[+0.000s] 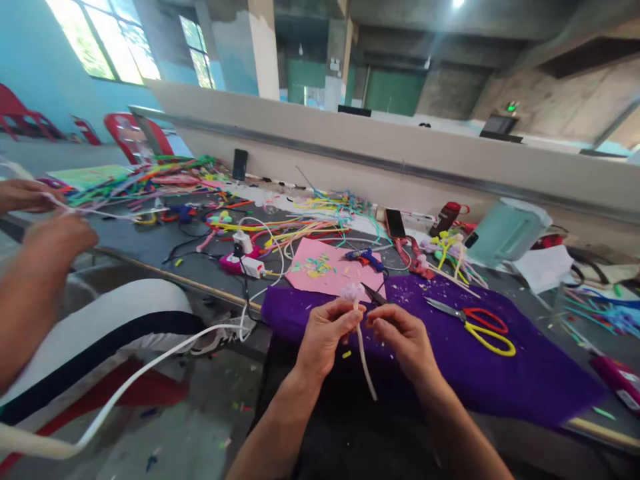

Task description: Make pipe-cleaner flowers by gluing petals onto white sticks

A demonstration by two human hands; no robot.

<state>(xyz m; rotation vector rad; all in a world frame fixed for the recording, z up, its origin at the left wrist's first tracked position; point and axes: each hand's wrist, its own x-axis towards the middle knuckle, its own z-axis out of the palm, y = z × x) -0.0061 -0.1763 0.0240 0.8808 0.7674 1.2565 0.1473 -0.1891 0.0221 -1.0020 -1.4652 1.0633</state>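
Note:
My left hand (326, 333) pinches a white pipe cleaner (365, 360) just below its fluffy pale pink top (351, 291); the stem hangs down between my wrists. My right hand (404, 337) grips the same stem from the right and also holds small dark pliers (373, 294) whose tip points up-left beside the fluffy top. Both hands hover over the near edge of a purple cloth (500, 373) spread on the table.
Red-and-yellow scissors (480, 325) lie on the cloth to the right. Behind are a pink sheet (325, 270), a blue glue gun (366, 257), a power strip (245, 263), piles of coloured pipe cleaners (305, 227) and a pale green jug (505, 230). Another person's hands (45, 227) work at left.

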